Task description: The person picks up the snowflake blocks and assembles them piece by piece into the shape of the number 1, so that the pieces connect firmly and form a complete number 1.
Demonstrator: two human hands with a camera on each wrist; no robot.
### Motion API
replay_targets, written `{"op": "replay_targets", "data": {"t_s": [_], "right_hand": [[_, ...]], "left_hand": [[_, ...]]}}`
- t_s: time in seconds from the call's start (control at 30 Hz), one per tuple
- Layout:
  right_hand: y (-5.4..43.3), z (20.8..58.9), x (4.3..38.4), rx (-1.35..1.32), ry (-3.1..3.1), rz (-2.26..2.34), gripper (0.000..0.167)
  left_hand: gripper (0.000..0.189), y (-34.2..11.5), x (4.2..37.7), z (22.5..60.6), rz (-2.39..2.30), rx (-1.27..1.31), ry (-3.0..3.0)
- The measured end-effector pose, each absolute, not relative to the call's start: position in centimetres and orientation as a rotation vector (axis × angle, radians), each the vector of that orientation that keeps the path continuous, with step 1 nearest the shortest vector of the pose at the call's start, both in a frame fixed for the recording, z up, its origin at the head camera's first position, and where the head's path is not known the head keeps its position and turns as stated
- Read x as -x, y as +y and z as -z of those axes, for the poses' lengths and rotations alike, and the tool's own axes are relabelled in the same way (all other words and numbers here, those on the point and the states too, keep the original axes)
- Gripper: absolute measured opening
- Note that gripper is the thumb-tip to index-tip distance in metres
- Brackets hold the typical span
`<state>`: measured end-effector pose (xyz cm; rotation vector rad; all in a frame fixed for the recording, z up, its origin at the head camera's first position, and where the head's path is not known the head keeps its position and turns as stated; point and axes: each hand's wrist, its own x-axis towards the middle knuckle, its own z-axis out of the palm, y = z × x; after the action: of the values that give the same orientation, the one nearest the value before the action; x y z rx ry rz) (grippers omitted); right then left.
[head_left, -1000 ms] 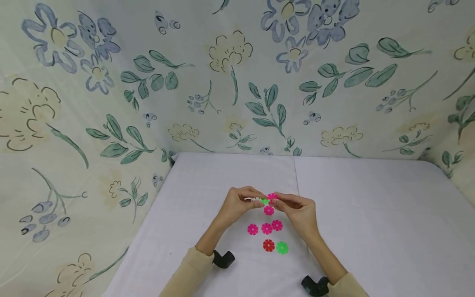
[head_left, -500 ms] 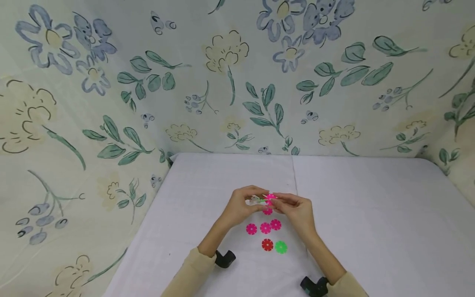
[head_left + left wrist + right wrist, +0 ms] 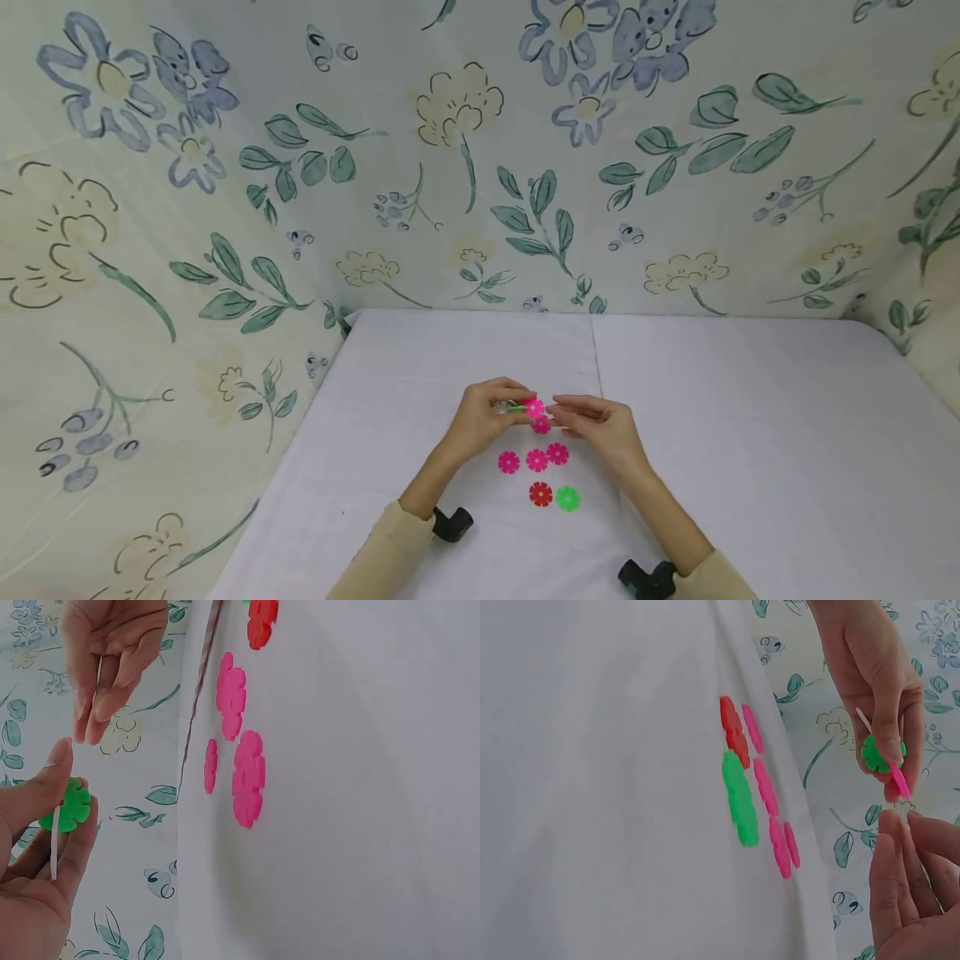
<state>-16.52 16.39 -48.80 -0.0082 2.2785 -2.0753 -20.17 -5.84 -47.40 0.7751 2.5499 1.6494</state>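
Note:
My left hand pinches a small joined set of notched plastic discs above the table. The set has a white disc seen edge-on, a green disc and a pink disc at the end facing my other hand. My right hand is just to the right, its fingers extended and apart from the set, with nothing held in it. In the right wrist view, a narrow gap separates the right fingertips from the pink disc.
Loose discs lie on the white cloth below my hands: several pink ones, a red one and a green one. A flower-printed curtain hangs behind the table.
Both hands were on the discs earlier, pressing the pink disc against the green one. Now my right hand has let go and drawn back slightly right; the pink disc stays with my left.

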Motion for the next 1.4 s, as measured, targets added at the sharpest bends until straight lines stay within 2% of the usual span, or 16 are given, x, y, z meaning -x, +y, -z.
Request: {"op": "replay_targets", "data": {"t_s": [0.3, 0.67, 0.97, 1.2, 1.4], "right_hand": [[18.5, 49.9, 16.4, 0.116, 2.331, 1.781, 0.036], [18.4, 50.8, 17.0, 0.333, 2.517, 1.488, 0.036], [18.1, 50.9, 16.8, 0.367, 2.587, 1.385, 0.024], [18.0, 50.1, 16.7, 0.411, 2.564, 1.365, 0.025], [18.7, 49.0, 17.4, 0.434, 2.591, 1.379, 0.012]], "left_hand": [[0.033, -7.0, 20.2, 47.6, -1.640, -0.703, 2.587], [0.032, -7.5, 20.3, 48.1, -1.669, -0.704, 2.549], [0.032, -7.6, 20.2, 48.2, -1.670, -0.701, 2.540], [0.031, -7.6, 20.2, 48.3, -1.709, -0.674, 2.528], [0.027, -7.5, 20.3, 48.2, -1.764, -0.654, 2.535]]}}
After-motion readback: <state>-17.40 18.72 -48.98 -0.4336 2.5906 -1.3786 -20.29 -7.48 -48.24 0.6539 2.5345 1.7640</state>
